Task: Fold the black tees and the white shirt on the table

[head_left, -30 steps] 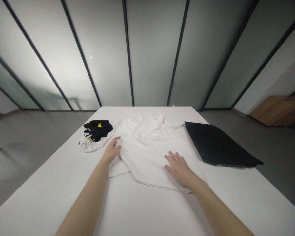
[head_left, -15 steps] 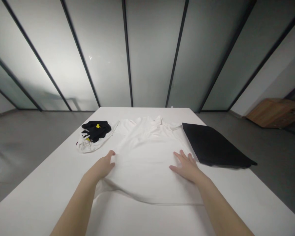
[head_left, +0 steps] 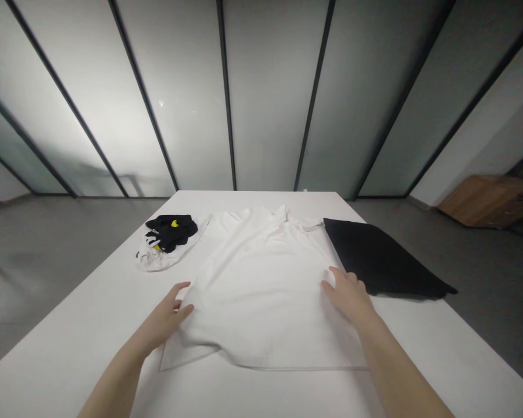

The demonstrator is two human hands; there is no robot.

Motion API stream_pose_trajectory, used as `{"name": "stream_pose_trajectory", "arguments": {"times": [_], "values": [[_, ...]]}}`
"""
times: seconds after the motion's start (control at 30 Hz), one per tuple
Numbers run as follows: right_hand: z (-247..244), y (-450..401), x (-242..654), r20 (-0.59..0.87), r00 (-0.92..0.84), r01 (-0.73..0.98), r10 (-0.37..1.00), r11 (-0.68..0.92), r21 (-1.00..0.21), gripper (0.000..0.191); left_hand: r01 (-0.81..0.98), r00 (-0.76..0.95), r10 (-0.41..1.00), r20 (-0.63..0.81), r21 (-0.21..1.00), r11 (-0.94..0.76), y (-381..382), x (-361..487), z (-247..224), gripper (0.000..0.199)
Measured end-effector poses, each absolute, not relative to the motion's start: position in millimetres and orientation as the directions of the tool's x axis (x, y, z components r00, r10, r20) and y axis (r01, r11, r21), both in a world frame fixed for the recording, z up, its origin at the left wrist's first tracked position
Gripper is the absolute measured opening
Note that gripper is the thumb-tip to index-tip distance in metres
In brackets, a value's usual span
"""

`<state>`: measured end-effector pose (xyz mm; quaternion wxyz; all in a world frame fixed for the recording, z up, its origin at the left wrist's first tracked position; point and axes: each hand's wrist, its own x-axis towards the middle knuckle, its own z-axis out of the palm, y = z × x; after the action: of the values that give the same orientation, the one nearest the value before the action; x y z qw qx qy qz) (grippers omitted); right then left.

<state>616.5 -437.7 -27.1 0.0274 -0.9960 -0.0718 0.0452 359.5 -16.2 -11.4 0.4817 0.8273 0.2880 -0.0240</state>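
Observation:
A white T-shirt [head_left: 261, 290] lies spread on the white table [head_left: 91, 337], its collar at the far side and its hem near me. My left hand [head_left: 165, 316] rests at the shirt's left edge, fingers apart and touching the cloth. At the right edge, my right hand [head_left: 346, 296] has its fingers curled around a small bunch of the fabric. Part of the shirt's right side is hidden under that hand.
Left of the shirt, a black bundle with yellow marks [head_left: 172, 232] sits on a crumpled white cloth [head_left: 154, 259]. A flat black cloth [head_left: 383, 258] lies against the shirt's right side. Frosted glass panels [head_left: 270, 98] stand behind the table.
The shirt's hem has slid toward me and spread wider. Both hands have moved toward me, and my right hand has closed on the shirt's right edge.

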Motion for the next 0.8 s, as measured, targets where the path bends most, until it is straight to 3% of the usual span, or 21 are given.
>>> {"name": "stream_pose_trajectory", "arguments": {"times": [0.13,0.27,0.4,0.47,0.6,0.7,0.8], "values": [[-21.9,-443.0,619.2,-0.179,0.97,0.136,0.166,-0.976,-0.168,0.057,0.41,0.856,0.437,-0.276,0.878,-0.247,-28.8,368.1,-7.5,0.093],[-19.7,-450.0,627.8,-0.2,0.964,0.116,0.176,-0.953,-0.279,0.053,0.431,0.862,0.437,-0.259,0.827,-0.36,-23.6,369.9,-5.8,0.084],[-24.9,-461.4,638.2,-0.079,0.974,0.172,0.212,-0.921,-0.35,0.055,0.533,0.836,0.476,-0.274,0.61,-0.586,-6.2,368.4,-7.9,0.058],[-29.6,-464.7,638.5,-0.111,0.966,0.186,0.233,-0.927,-0.326,0.056,0.551,0.834,0.467,-0.295,0.494,-0.672,-4.9,368.4,-9.7,0.048],[-32.2,-460.7,630.7,-0.14,0.968,0.174,0.206,-0.962,-0.212,0.055,0.573,0.813,0.52,-0.261,0.2,-0.795,-23.2,368.4,-7.4,0.048],[-23.9,-446.9,622.1,0.004,0.982,0.187,0.188,-0.972,-0.142,0.053,0.575,0.816,0.572,-0.085,0.013,-0.818,-43.7,368.9,-2.2,0.05],[-15.3,-422.8,606.4,0.155,0.943,0.32,0.293,-0.928,-0.192,0.047,0.467,0.879,0.465,0.103,0.011,-0.884,-64.8,374.0,-5.4,0.046]]}}
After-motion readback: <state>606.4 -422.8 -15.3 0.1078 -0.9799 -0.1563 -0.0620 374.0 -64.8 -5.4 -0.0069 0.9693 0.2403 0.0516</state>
